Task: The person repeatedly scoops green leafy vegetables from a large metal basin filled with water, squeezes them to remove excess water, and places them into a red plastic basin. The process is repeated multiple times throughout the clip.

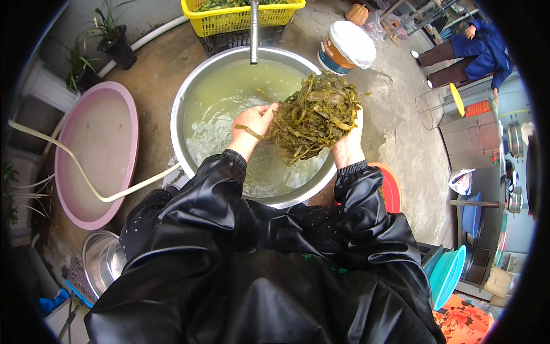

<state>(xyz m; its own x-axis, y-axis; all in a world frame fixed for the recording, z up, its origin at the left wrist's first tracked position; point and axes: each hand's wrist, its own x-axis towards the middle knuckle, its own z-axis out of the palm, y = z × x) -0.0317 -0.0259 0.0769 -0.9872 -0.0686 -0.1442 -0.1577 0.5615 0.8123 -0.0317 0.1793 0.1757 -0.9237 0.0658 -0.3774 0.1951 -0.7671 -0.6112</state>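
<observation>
Above the water of a large metal basin [176,117] I hold up a thick clump of wet, dark olive-green leafy vegetables [315,114]. My right hand [348,143] supports it from below and the right side, its fingers mostly hidden behind the leaves. My left hand [252,129] is closed against the clump's left side, thumb toward the leaves, with one loose strand lying across the wrist. Cloudy yellow-green water [229,86] ripples in the basin. A metal tap [254,34] reaches over its far rim.
Left of the basin leans a pink tub [133,132], with a pale hose [143,188] running across it. Behind stands a yellow basket [246,22] of greens. A white-topped bucket [349,46] is far right; a red basin [391,186] sits near my right arm. Another person [481,51] stands at upper right.
</observation>
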